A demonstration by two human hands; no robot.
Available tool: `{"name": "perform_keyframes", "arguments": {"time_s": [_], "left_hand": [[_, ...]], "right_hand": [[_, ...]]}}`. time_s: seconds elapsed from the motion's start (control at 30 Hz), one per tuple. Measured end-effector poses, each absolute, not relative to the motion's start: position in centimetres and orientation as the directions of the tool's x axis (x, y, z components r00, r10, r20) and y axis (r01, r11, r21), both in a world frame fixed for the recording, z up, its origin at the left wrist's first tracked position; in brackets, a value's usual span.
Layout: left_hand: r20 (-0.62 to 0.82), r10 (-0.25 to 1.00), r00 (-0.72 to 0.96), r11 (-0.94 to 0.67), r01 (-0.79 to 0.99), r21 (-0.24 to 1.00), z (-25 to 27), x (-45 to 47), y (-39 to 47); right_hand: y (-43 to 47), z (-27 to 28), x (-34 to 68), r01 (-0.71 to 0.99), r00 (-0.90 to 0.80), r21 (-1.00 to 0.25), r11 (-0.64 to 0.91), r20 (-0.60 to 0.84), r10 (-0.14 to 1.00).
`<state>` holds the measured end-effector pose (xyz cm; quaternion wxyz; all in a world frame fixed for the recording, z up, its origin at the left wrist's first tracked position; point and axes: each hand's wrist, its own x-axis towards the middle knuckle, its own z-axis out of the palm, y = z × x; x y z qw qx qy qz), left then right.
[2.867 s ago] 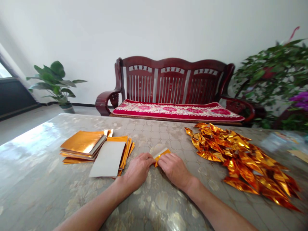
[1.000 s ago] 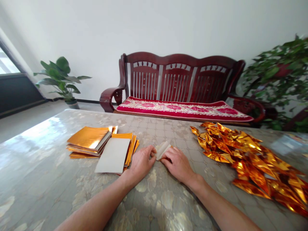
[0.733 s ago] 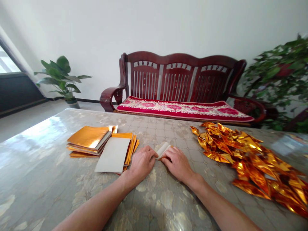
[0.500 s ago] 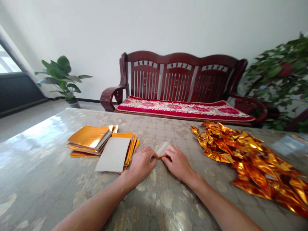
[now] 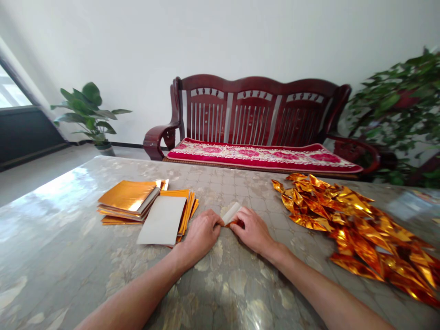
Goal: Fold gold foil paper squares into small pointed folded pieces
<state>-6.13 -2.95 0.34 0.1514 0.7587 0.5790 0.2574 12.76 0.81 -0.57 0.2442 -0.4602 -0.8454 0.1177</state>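
Between my two hands, at the middle of the table, is a partly folded sheet of gold foil paper (image 5: 231, 212), its pale backing up and an orange-gold edge showing below. My left hand (image 5: 203, 228) pinches its left end between thumb and fingers. My right hand (image 5: 253, 229) is closed on the other end, fingers curled over it. Just left of my left hand lies a stack of foil paper (image 5: 162, 222) with a pale sheet on top. Another stack (image 5: 127, 198), gold side up, sits beyond it. Folded gold foil pieces (image 5: 347, 222) are heaped to the right.
The table (image 5: 220, 293) has a glossy, flower-patterned cover. A clear plastic packet (image 5: 414, 206) lies at its right edge. Behind the table stands a dark red wooden bench (image 5: 252, 117) with a red floral mat (image 5: 261, 155). Potted plants (image 5: 91, 114) stand at both sides.
Both hands keep hold of the foil paper in nearly the same place. The right hand's thumb and fingers have shifted slightly, and a bit more of the orange edge shows. The view has moved slightly.
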Motion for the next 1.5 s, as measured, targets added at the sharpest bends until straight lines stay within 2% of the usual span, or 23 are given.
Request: {"name": "perform_keyframes", "arguments": {"time_s": [0.17,0.37,0.7,1.03,1.37,1.5], "left_hand": [[0.217,0.955,0.204,-0.291,0.800,0.525,0.3,-6.2,-2.9],[0.196,0.955,0.221,-0.294,0.785,0.545,0.4,-6.2,-2.7],[0.202,0.961,0.187,-0.264,0.838,0.477,0.6,-5.8,-2.6],[0.238,0.961,0.140,-0.241,0.846,0.476,0.2,-5.2,-2.8],[0.270,0.956,0.115,-0.195,0.935,0.295,0.3,-5.0,-3.0],[0.272,0.956,0.105,-0.178,0.949,0.260,0.1,-4.8,-3.0]], "right_hand": [[1.2,-0.3,12.6,0.744,-0.453,-0.415,0.524,0.263,0.852],[1.6,0.6,12.3,0.778,-0.461,-0.416,0.472,0.133,0.877],[1.6,0.4,12.2,0.786,-0.445,-0.401,0.472,0.163,0.880],[1.7,0.5,12.3,0.769,-0.463,-0.421,0.480,0.149,0.874],[2.0,0.8,12.2,0.771,-0.471,-0.430,0.469,0.111,0.875],[2.1,0.8,12.2,0.767,-0.475,-0.440,0.467,0.101,0.874]]}}
